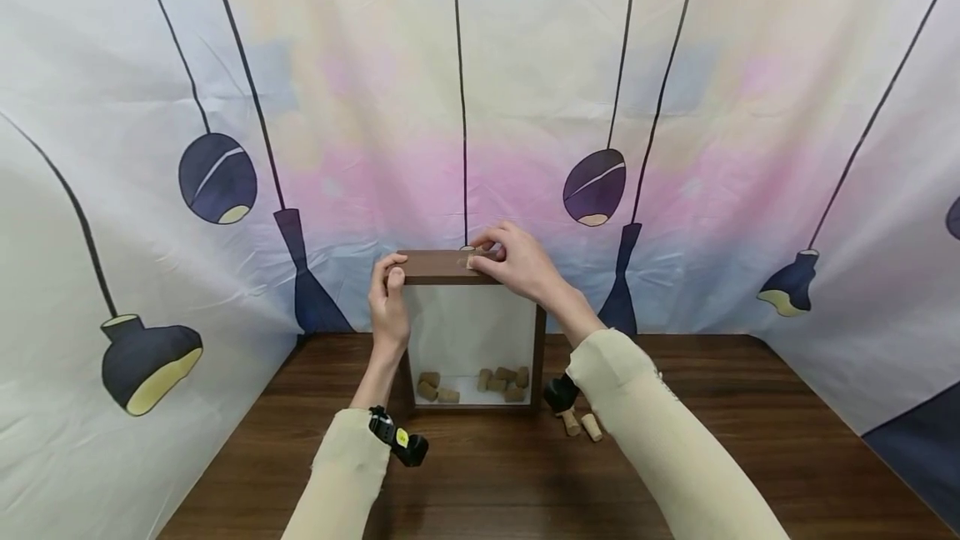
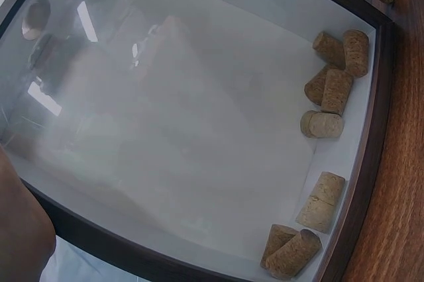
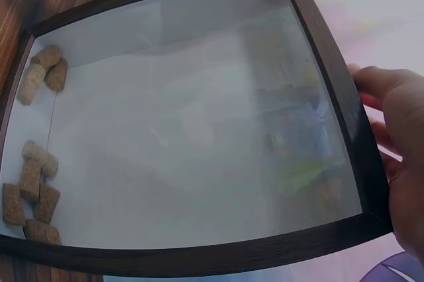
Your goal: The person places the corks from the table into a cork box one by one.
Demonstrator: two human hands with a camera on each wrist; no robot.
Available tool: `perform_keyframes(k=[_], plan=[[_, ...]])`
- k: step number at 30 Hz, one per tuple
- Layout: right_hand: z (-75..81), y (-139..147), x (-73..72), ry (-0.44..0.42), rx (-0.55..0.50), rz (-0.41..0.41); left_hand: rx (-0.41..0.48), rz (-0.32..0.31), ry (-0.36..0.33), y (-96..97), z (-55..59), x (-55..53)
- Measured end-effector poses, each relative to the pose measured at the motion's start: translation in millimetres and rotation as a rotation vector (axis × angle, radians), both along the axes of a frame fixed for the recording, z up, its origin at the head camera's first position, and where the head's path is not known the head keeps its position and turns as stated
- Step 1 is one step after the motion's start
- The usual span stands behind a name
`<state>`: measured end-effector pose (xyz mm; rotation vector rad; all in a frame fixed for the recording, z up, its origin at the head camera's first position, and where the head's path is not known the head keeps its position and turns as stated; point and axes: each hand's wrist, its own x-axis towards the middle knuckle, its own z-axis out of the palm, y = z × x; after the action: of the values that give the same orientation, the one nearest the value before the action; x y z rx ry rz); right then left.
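A dark brown wooden shadow box (image 1: pixel 472 276) with a clear front stands upright on the table. Several corks (image 1: pixel 497 384) lie along its bottom inside, in two loose groups; the left wrist view shows these corks (image 2: pixel 336 90) through the front pane. My left hand (image 1: pixel 388 307) grips the box's upper left corner, thumb in front and fingers over the top. Over the top edge, my right hand (image 1: pixel 517 261) pinches a small pale cork (image 1: pixel 470 261) at the opening there. In the right wrist view, the right hand's fingers (image 3: pixel 377 83) are beside the top bar, the cork hidden.
Loose corks (image 1: pixel 591 427) lie on the dark wooden table (image 1: pixel 465 482), to the right of the box's base near the right wrist's black camera (image 1: pixel 561 394). A cloth backdrop (image 1: pixel 375 107) printed with hanging lamps rises behind and at both sides.
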<state>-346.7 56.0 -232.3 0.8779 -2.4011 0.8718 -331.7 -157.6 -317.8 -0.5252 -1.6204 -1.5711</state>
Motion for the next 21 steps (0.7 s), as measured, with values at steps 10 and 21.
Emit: perform_keyframes(k=[10, 21], plan=[[-7.6, 16.0, 11.2, 0.127, -0.122, 0.059, 0.003, -0.019, 0.009, 4.6, -1.4, -3.6], [-30.2, 47.2, 47.5, 0.261, -0.219, 0.048, 0.017, 0.004, 0.018, 2.0, -0.7, -2.8]])
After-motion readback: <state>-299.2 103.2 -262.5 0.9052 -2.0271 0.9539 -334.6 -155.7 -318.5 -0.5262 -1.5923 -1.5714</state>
